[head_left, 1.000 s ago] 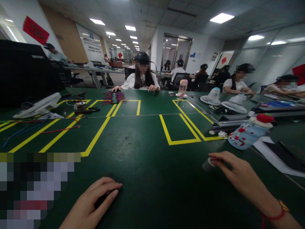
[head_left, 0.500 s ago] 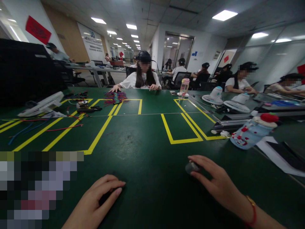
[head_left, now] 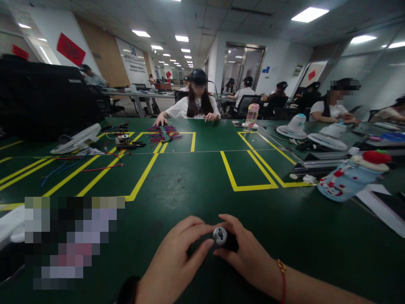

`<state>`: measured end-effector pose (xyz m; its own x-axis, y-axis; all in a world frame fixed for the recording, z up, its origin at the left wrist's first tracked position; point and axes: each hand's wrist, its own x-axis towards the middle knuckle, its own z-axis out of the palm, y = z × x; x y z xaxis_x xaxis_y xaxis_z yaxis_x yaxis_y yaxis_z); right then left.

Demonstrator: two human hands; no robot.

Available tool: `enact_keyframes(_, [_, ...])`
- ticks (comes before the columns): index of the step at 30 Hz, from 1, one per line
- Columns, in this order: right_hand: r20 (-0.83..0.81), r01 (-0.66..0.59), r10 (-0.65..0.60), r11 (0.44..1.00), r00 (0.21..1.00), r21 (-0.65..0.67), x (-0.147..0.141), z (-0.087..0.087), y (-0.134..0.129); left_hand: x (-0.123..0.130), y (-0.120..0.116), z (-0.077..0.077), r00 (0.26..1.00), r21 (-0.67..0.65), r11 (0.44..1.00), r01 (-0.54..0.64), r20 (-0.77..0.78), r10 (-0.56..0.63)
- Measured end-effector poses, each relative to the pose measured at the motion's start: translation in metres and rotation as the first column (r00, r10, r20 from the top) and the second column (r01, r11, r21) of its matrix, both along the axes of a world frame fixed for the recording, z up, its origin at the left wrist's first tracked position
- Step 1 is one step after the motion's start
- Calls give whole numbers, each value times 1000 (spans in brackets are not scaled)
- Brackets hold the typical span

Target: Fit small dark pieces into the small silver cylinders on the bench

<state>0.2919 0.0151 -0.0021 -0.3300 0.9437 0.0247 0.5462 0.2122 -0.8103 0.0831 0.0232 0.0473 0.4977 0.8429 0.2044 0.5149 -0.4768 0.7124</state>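
Evidently, the metallic cylinder (head_left: 220,235) sits between both hands' fingers (head_left: 207,243)

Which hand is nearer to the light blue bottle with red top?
The right hand, in front and left of the bottle; the left hand is farther left, beyond the silver cylinder.

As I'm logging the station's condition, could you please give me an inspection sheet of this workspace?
Surface: green table, marked with yellow tape.
Item in hand: small metal cylinder, its round end showing.
Clutter: white fans and decorated bottle, right; colourful wire bundle, far side.
Hands: right hand holds the cylinder; left hand has fingertips at its end, contact unclear.
Cables: loose red and blue wires, left.
Surroundings: seated person opposite, hands at the table's far edge; others behind.
Spills: nothing seen.
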Motion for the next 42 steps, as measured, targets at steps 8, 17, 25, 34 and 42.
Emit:
enact_keyframes(8, [0,-13,13,997,1000,70,-2,4,3,6,10,2,994,32,997,-72,82,69])
enact_keyframes(17, [9,-12,11,994,1000,106,-3,6,1,-8,15,-35,985,10,999,-39,-167,40])
enact_keyframes(25, [185,163,-202,965,962,207,62,18,-7,-41,8,-27,997,-146,987,-69,-32,65])
enact_keyframes(34, [403,408,-545,831,735,379,187,-4,-17,-83,-7,-48,978,-116,977,-177,-132,161])
enact_keyframes(42, [437,36,-335,825,835,565,82,28,-21,-85,0,-65,983,-34,991,-126,-136,121])
